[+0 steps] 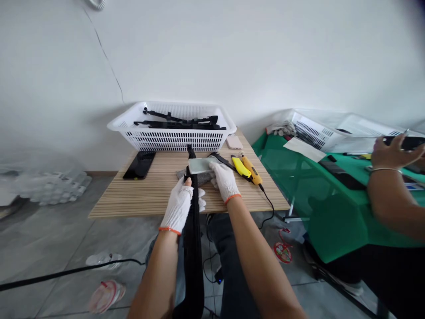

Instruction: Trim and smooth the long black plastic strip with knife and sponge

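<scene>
My left hand [177, 206], in a white knit glove with an orange cuff, is closed around a long black strip-like part [192, 248]. The part runs from the tabletop down past the table's front edge toward my lap. My right hand [224, 180], gloved the same way, grips a flat pale rectangular piece [199, 165]. That piece lies across the upper portion of the black part; whether the two touch is unclear. Beneath it, a grey cloth [209, 178] rests on the wooden table [152, 190]. Some white glove fingers show beside the black part.
A white basket [172, 141] with several black parts stands at the back. A black phone [139, 165] lies left; a yellow-handled tool [241, 167] and a corded yellow tool [253, 172] lie right. Another person's hand [390, 153] works over a green-covered table [345, 208].
</scene>
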`<state>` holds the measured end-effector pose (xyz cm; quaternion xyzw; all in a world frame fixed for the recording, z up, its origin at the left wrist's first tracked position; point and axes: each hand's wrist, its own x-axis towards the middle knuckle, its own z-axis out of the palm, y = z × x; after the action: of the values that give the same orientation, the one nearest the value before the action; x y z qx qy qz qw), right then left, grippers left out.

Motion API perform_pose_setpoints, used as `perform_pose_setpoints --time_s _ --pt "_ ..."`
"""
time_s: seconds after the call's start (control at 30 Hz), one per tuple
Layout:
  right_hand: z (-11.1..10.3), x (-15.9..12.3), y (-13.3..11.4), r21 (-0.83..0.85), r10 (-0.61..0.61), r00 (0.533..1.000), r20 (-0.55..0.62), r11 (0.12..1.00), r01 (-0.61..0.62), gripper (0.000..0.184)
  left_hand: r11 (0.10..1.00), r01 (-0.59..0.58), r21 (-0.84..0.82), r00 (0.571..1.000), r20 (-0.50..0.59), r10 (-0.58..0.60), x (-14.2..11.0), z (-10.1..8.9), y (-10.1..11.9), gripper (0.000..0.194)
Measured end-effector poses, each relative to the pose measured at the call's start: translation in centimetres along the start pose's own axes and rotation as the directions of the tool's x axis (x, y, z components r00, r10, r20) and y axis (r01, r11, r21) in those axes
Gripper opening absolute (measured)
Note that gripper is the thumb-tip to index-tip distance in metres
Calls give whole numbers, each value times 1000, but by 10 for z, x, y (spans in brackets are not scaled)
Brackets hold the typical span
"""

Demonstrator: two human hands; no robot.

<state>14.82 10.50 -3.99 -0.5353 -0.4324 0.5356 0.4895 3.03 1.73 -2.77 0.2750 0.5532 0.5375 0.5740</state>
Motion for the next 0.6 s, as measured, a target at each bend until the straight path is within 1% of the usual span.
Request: perform_pose_setpoints --time_s 0.07,0.13,0.17,0.23,0.27,0.33,0.37,0.4,0.43,0.5,0.6 --pt "2 -2 -1 21 21 1000 -9 1000 -21 26 1000 -6 4 1000 -10 6 -1 0 2 45" --pt "4 -3 -2 20 46 998 31 999 -47 26 1000 -8 14 1000 -30 8 -3 1 4 43" --pt "5 -4 -2 20 53 998 29 998 -54 26 1000 -7 20 999 -37 8 -4 1 5 41" --pt "8 -6 -3 28 44 999 -19 999 -43 29 999 -2 36 999 -47 4 -5 3 7 36" --pt "9 -7 -3 18 34 999 -16 999 -33 31 999 -2 44 999 -54 4 -6 3 8 35" --pt "11 -8 -2 -21 25 998 50 1000 -24 35 999 -11 50 998 -60 14 -5 3 7 34" --pt "12 -8 -1 -30 27 998 64 999 -26 36 999 -17 47 998 -56 19 -5 2 6 36" --pt "12 -8 0 -27 33 998 46 999 -32 37 999 -21 43 999 -47 23 -4 1 5 38" --pt "13 -8 1 -16 38 999 2 999 -38 37 999 -25 37 999 -35 26 -3 0 4 40" --pt "14 -6 4 -12 17 998 -65 1000 -18 38 999 -28 31 999 -18 28 -1 -1 2 41" --pt "14 0 12 -58 -57 996 -66 997 53 42 999 -30 38 1000 -6 30 0 -2 1 39"
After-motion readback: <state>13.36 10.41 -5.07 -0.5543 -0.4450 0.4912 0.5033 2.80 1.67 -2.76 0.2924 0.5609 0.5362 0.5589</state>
